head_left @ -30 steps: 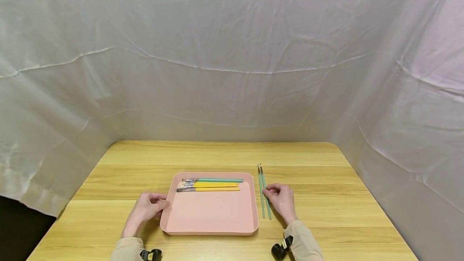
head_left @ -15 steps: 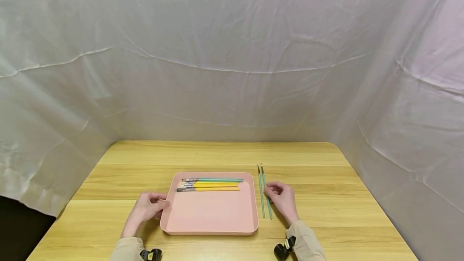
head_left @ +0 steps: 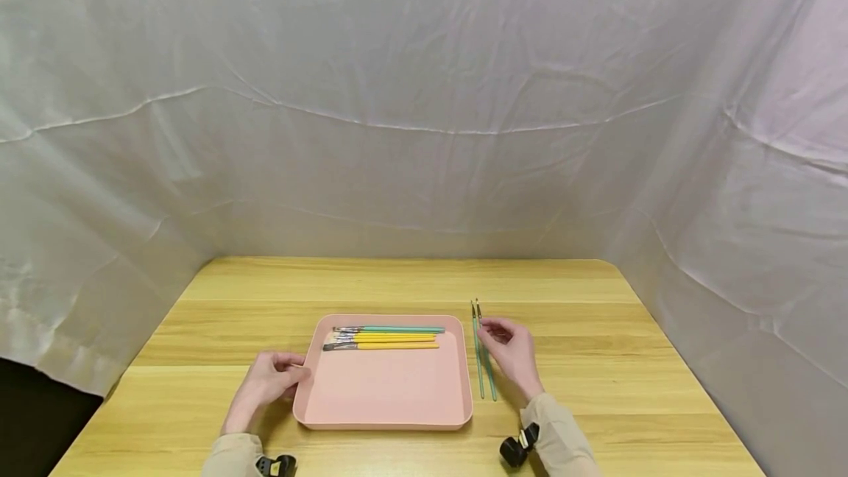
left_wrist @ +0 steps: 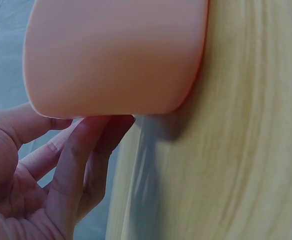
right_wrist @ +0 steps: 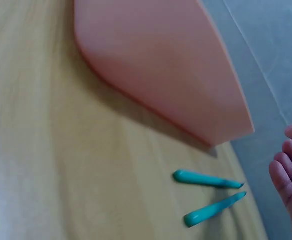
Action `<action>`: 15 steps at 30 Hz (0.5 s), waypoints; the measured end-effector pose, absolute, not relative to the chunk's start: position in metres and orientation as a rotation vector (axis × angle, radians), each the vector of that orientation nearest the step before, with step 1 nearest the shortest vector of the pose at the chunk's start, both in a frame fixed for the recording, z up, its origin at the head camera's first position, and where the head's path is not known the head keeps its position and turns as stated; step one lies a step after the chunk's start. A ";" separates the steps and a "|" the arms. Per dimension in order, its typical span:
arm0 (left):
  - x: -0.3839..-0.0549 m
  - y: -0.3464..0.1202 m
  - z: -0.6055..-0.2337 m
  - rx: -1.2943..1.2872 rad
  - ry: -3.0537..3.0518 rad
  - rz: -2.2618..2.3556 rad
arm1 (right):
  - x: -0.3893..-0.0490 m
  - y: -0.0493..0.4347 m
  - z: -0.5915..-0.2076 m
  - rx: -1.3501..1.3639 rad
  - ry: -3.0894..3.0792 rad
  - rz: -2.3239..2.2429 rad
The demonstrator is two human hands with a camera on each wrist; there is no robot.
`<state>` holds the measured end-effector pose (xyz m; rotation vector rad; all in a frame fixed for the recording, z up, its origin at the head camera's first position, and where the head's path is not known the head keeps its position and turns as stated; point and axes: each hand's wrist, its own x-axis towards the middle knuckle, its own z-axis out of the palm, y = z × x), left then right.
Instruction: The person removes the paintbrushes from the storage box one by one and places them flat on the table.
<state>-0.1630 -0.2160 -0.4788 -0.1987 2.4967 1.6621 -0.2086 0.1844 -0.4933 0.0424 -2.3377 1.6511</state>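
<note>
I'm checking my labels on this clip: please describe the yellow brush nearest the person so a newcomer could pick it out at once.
On the wooden table, find the pink tray. Across its far part lies a row of yellow and teal brushes. The yellow-handled brush is lowest in the head view, and its dark bristles reach farther left than its neighbours' tips.

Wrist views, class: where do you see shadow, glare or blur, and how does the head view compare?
Left wrist: the tray shadows the table, whose grain looks soft; right wrist: blurred table, pale glare at lower left, shadow along the tray; head: brushes look crisper.
</note>
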 end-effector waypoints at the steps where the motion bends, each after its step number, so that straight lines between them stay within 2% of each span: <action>1: -0.163 -0.216 -0.479 -0.199 2.499 1.663 | -0.209 0.183 -0.491 0.062 -2.340 1.660; 9: -0.163 -0.215 -0.479 -0.205 2.509 1.661 | -0.213 0.169 -0.475 0.261 -2.423 1.718; 15: -0.163 -0.215 -0.479 -0.209 2.512 1.657 | -0.218 0.153 -0.463 0.574 -2.536 1.618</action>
